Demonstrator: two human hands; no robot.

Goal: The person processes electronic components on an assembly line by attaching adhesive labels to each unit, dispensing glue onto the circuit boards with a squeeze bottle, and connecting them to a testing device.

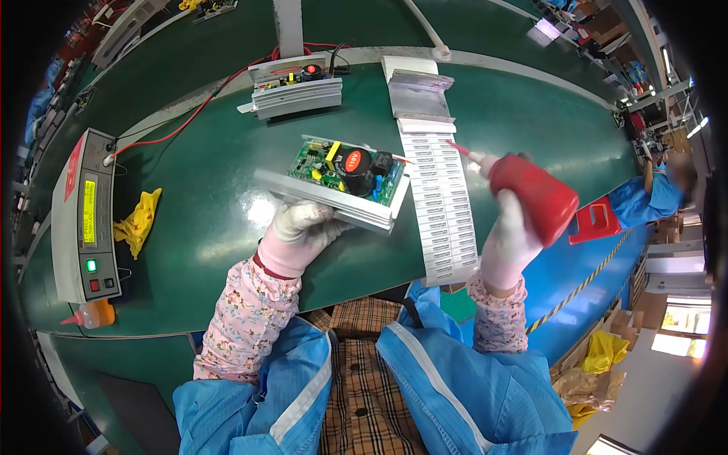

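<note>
My gloved left hand (303,227) grips the lower edge of a green circuit board in a metal heat sink (364,208). The assembly is lifted over the green table and tilted. A round black part with a red "110V" label stands out on the board. In my gloved right hand (512,231) is a red squeeze bottle (535,196). Its thin nozzle points left, apart from the board, above a strip of white labels (444,205). The fingers of both hands are partly hidden by what they hold.
A second board with heat sink (296,91) and a metal bracket (421,95) lie at the back. On the left stand a tester with a lit display (85,220), a yellow cloth (139,220) and a small orange bottle (95,314). Another person (648,193) sits at far right beside a red stool (597,220).
</note>
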